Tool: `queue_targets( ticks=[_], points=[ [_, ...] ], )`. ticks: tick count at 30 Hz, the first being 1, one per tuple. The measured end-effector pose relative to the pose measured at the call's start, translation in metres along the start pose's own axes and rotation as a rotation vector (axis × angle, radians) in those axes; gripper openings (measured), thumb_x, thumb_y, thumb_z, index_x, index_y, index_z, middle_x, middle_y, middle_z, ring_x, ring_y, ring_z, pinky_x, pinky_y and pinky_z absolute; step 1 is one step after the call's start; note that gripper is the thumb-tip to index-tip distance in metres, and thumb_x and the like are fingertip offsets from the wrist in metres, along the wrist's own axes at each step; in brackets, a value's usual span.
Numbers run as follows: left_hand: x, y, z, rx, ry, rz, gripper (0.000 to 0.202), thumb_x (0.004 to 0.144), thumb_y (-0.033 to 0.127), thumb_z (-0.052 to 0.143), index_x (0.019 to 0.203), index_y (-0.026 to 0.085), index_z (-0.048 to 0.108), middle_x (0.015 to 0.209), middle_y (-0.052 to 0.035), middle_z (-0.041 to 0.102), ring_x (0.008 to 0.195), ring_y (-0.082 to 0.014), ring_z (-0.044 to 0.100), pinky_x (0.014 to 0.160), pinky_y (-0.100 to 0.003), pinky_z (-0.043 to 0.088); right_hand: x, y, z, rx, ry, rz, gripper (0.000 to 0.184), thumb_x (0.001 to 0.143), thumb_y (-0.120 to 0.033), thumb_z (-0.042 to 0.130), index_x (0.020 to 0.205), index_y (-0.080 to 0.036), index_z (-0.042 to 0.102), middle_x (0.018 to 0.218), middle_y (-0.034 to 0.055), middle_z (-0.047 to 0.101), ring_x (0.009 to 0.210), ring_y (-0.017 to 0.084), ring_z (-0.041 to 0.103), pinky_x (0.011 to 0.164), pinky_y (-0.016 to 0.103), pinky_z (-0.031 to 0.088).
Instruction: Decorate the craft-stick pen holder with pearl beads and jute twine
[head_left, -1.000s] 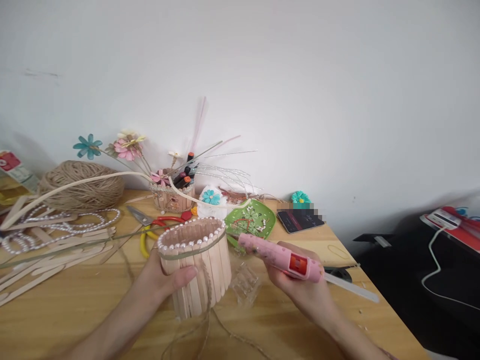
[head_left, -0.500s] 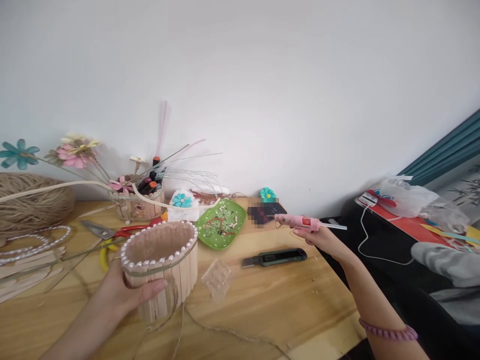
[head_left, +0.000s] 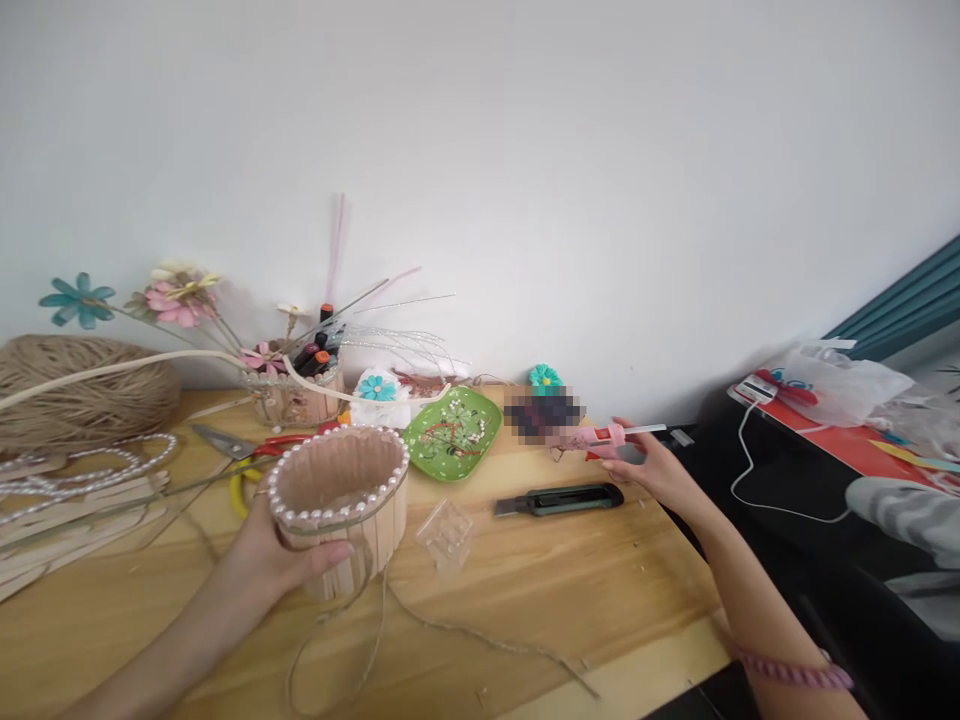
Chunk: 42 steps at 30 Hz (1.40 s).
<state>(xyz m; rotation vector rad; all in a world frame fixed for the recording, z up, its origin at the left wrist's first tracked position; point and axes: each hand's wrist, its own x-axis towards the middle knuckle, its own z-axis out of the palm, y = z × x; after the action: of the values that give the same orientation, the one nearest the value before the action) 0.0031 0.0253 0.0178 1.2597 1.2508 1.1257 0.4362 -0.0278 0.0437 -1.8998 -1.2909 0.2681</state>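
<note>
Has swung the glue gun [head_left: 609, 437] away from the pot [head_left: 386, 527] since a second ago, from just beside its rim to well apart, between two and three o'clock of it, near the right edge of the counter [head_left: 525, 590]. Has brought the knife [head_left: 570, 500] into full sight too, lying at three o'clock from the pot.

Grasps the pot in the left hand [head_left: 279, 548], with thumb across the front wall and fingers out of sight behind. Holds it nearly upright, mouth up, with pearls [head_left: 330, 515] along the rim and twine [head_left: 480, 632] trailing off between four and five o'clock. Cannot tell whether resting on the counter or lifted clear.

Has the right hand [head_left: 652, 468] around the rear of the glue gun, near the glue stick [head_left: 649, 429] jutting toward three o'clock. Cannot tell there whether grasping or letting go.

Shows, around the pot, a dish [head_left: 451, 468] at two o'clock, a packet [head_left: 446, 535] between three and four, scissors [head_left: 225, 442] at ten, and a basket [head_left: 307, 400] of pens [head_left: 322, 357] at eleven; farther out, a twine ball [head_left: 112, 410] at ten, and sticks [head_left: 75, 540] at nine.
</note>
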Motion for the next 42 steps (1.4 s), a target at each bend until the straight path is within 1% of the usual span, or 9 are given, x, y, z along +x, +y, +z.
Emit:
queue_targets(
  ticks=[5,8,9,11,14,19,26,34,42],
  points=[
    [-0.001,0.0,0.001,-0.068,0.008,-0.031,0.084,0.045,0.044,0.083,0.118,0.019,0.05,0.118,-0.012,0.062,0.115,-0.0346,0.054,0.1,-0.041,0.042,-0.055,-0.042,0.006,-0.119,0.442,0.01,0.034,0.08,-0.049,0.053,0.088,-0.017,0.059,0.088,0.014,0.063,0.077,0.027,0.058,0.07,0.042,0.046],
    [-0.001,0.003,-0.002,-0.118,0.004,-0.056,0.087,0.048,0.047,0.081,0.122,0.018,0.045,0.126,-0.0142,0.058,0.117,-0.0345,0.052,0.101,-0.043,0.04,-0.103,-0.102,0.05,-0.032,0.068,-0.236,0.02,0.08,-0.038,0.057,0.07,-0.021,0.061,0.067,0.0036,0.062,0.058,0.017,0.055,0.057,0.029,0.046],
    [-0.001,0.006,-0.003,-0.136,0.002,-0.052,0.086,0.049,0.046,0.081,0.123,0.018,0.044,0.128,-0.0141,0.057,0.119,-0.0341,0.051,0.102,-0.044,0.038,-0.116,-0.122,0.068,0.036,-0.163,-0.305,0.017,0.083,-0.032,0.055,0.072,-0.021,0.062,0.066,0.0024,0.062,0.058,0.015,0.056,0.055,0.026,0.045],
    [-0.003,0.014,-0.005,-0.158,-0.012,-0.024,0.081,0.052,0.042,0.081,0.121,0.018,0.046,0.128,-0.013,0.057,0.12,-0.0336,0.05,0.103,-0.044,0.037,-0.135,-0.156,0.101,0.154,-0.461,-0.297,0.009,0.082,-0.024,0.057,0.076,-0.019,0.062,0.066,0.0004,0.062,0.057,0.013,0.056,0.052,0.023,0.043],
    [-0.006,0.027,-0.008,-0.157,-0.022,0.035,0.07,0.054,0.038,0.081,0.115,0.017,0.053,0.118,-0.0101,0.064,0.115,-0.0327,0.055,0.101,-0.044,0.04,-0.141,-0.183,0.131,0.237,-0.49,-0.181,0.009,0.078,-0.023,0.063,0.077,-0.019,0.056,0.057,-0.0045,0.052,0.048,0.01,0.049,0.044,0.019,0.038],
    [-0.007,0.032,-0.009,-0.28,0.073,0.104,0.078,0.053,0.035,0.082,0.121,0.018,0.049,0.113,-0.0092,0.067,0.113,-0.0323,0.057,0.099,-0.047,0.041,-0.123,-0.201,0.143,0.194,-0.174,-0.531,0.013,0.079,-0.026,0.063,0.079,-0.019,0.052,0.077,0.0011,0.054,0.053,0.01,0.047,0.047,0.022,0.04],
    [-0.006,0.034,-0.013,-0.284,-0.006,0.034,0.069,0.059,0.041,0.078,0.116,0.013,0.054,0.111,-0.0125,0.068,0.11,-0.0325,0.059,0.091,-0.041,0.048,-0.113,-0.212,0.16,0.213,-0.274,-0.635,0.011,0.085,-0.018,0.055,0.074,-0.019,0.056,0.074,0.0016,0.058,0.062,0.012,0.054,0.055,0.023,0.045],
    [-0.009,0.035,-0.018,-0.32,0.036,-0.201,0.065,0.063,0.04,0.073,0.119,0.016,0.051,0.114,-0.0142,0.067,0.106,-0.0314,0.063,0.09,-0.043,0.049,-0.084,-0.223,0.129,0.662,-0.482,-0.374,0.013,0.088,-0.031,0.053,0.081,-0.02,0.053,0.071,0.0003,0.06,0.069,0.013,0.06,0.064,0.025,0.05],
    [-0.016,0.038,-0.027,-0.341,-0.112,-0.269,0.069,0.069,0.045,0.066,0.129,0.02,0.043,0.124,-0.0111,0.062,0.117,-0.0308,0.055,0.099,-0.044,0.043,-0.088,-0.214,0.14,0.605,-0.544,-0.369,0.016,0.089,-0.031,0.053,0.08,-0.019,0.058,0.07,-0.0011,0.054,0.064,0.011,0.052,0.058,0.021,0.045]
  ],
)
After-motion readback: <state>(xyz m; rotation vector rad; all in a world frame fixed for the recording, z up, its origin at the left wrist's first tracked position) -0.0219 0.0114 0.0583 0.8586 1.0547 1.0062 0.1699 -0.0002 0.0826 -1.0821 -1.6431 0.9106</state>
